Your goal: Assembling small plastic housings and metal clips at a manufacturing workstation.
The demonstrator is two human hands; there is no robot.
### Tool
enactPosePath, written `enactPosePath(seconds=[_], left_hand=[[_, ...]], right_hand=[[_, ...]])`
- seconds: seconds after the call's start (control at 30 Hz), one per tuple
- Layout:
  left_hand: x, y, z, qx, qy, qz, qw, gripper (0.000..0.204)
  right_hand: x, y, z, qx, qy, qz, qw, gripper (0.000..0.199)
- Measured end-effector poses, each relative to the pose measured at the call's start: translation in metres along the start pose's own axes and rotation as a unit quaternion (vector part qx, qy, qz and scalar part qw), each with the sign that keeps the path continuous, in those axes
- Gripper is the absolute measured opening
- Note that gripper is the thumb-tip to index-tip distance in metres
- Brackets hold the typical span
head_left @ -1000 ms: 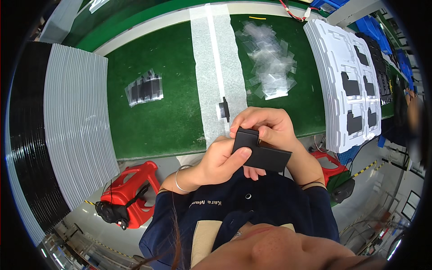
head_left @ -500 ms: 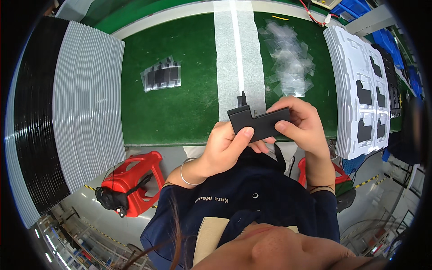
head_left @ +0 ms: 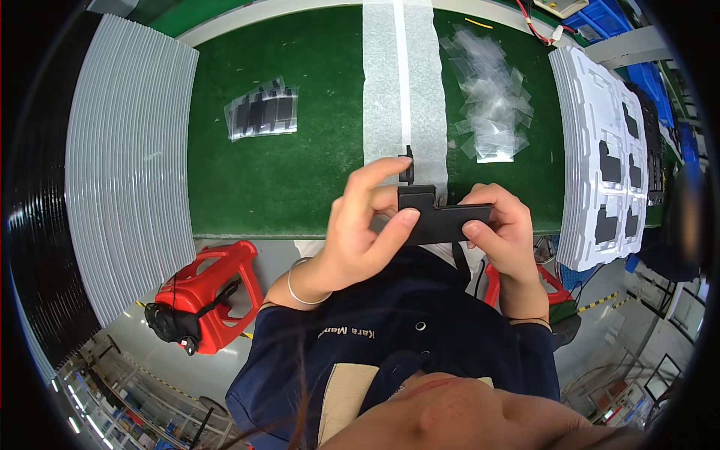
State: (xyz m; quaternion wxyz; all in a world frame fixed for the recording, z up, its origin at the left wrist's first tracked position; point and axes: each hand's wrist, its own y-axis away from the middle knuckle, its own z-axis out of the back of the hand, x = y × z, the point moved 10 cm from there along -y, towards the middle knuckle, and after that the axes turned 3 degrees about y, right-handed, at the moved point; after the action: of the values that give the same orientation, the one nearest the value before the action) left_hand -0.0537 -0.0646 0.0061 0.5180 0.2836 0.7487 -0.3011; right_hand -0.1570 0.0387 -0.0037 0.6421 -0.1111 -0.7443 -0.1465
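I hold a flat black L-shaped plastic part (head_left: 442, 217) level in front of my chest, over the near edge of the green mat (head_left: 285, 172). My left hand (head_left: 360, 229) pinches its left end, thumb on the near face and index finger arched over the top. Gripping its right end is my right hand (head_left: 506, 229). A small black piece (head_left: 408, 166) lies on the white strip (head_left: 405, 82) just beyond the part.
A bag of black parts (head_left: 262, 112) lies on the mat at left, a heap of clear plastic bags (head_left: 491, 105) at right. White moulded trays (head_left: 607, 157) with black parts are stacked far right. Grey stacked sheets (head_left: 124, 172) curve along the left. A red stool (head_left: 206, 289) stands below.
Both hands turned the black part from a tilted pose to level and lifted it slightly away from my body. My left index finger now arches over its top.
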Motion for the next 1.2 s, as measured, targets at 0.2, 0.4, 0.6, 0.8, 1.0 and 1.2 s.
enactPosePath(seconds=[0.2, 0.4, 0.6, 0.8, 1.0, 1.2], left_hand=[[-0.022, -0.006, 0.0, 0.058, -0.185, -0.101, 0.976, 0.032], [-0.021, -0.007, 0.001, 0.065, -0.207, -0.124, 0.968, 0.03], [-0.025, -0.015, 0.003, 0.095, -0.265, -0.117, 0.952, 0.038], [-0.006, -0.008, -0.019, 0.279, -0.528, -0.133, 0.791, 0.046], [-0.002, -0.006, -0.014, 0.305, -0.504, -0.109, 0.801, 0.042], [0.001, -0.01, -0.012, 0.322, -0.496, -0.096, 0.801, 0.041]], right_hand=[[-0.006, 0.0, 0.003, -0.017, -0.011, -0.01, 1.0, 0.016], [-0.007, -0.002, 0.006, -0.029, -0.015, -0.021, 0.999, 0.018], [0.071, 0.004, 0.018, -0.119, 0.396, 0.261, 0.873, 0.021], [0.053, 0.008, -0.015, -0.008, 0.584, 0.332, 0.741, 0.024], [0.028, -0.006, -0.009, 0.103, 0.567, 0.163, 0.801, 0.057], [0.018, -0.024, 0.001, 0.108, 0.571, 0.077, 0.81, 0.07]])
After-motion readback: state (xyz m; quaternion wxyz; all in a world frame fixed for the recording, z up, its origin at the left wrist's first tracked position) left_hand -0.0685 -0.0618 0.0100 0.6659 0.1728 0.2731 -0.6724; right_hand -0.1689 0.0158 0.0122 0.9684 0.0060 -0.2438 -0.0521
